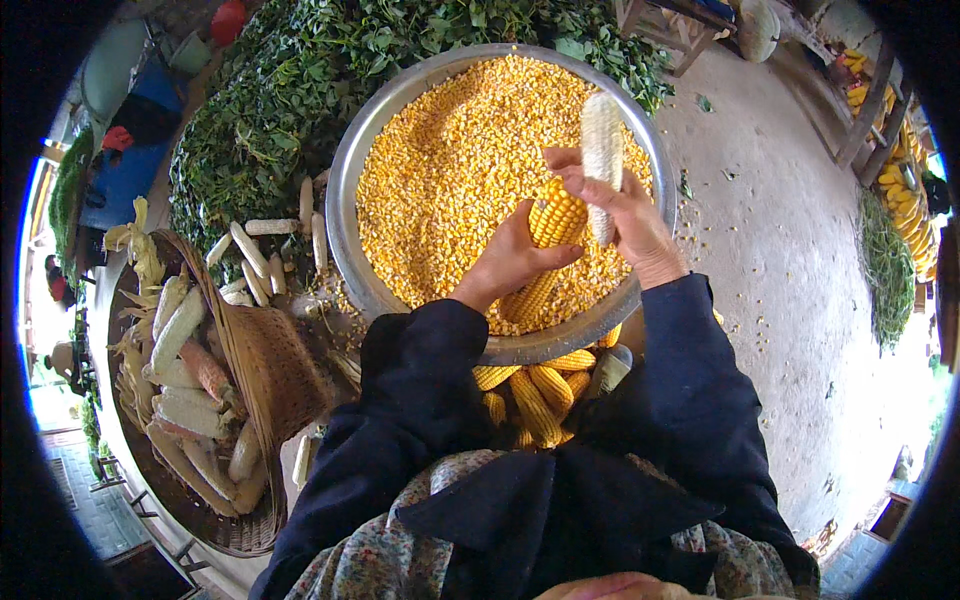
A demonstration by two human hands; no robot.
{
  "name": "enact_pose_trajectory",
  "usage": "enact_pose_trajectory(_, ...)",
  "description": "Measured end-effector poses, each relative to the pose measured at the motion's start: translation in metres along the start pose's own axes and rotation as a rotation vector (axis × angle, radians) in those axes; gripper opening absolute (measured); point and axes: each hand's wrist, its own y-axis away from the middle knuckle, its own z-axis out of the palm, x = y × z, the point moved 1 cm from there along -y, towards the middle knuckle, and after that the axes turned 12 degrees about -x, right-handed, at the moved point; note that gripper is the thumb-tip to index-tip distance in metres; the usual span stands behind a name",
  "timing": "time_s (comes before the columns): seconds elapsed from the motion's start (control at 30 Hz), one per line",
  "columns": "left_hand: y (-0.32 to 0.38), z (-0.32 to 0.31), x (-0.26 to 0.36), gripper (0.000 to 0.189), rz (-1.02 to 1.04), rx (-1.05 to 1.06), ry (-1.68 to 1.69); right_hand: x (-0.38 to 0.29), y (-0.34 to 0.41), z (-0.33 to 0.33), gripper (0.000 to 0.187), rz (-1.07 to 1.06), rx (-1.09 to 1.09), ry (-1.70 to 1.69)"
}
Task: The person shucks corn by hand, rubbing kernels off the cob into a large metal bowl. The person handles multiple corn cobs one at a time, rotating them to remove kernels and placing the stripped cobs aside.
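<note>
My left hand is closed around an ear of yellow corn, thumb and fingers along its sides. A stripped white corn cob stands nearly upright in my right hand, whose fingertips reach to the top of the ear. Both hands are over a wide metal basin heaped with loose corn kernels. Another yellow ear lies on the kernels below my left hand, partly covered by it. Between the basin and my body is a pile of whole yellow ears.
At the left stands a woven basket holding stripped cobs and husks. More bare cobs lie beside the basin. Leafy green vines are heaped behind it. Scattered kernels dot the concrete floor; a wooden stool stands at top right.
</note>
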Motion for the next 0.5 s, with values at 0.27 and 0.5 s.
enact_pose_trajectory(0.27,0.003,0.029,0.004,0.059,-0.165,0.196,-0.529,0.034,0.004,0.004,0.025,0.063,0.335,0.003)
enact_pose_trajectory(0.5,-0.001,0.039,-0.015,0.065,-0.153,0.206,-0.816,0.05,-0.001,-0.019,0.026,0.219,0.484,-0.329)
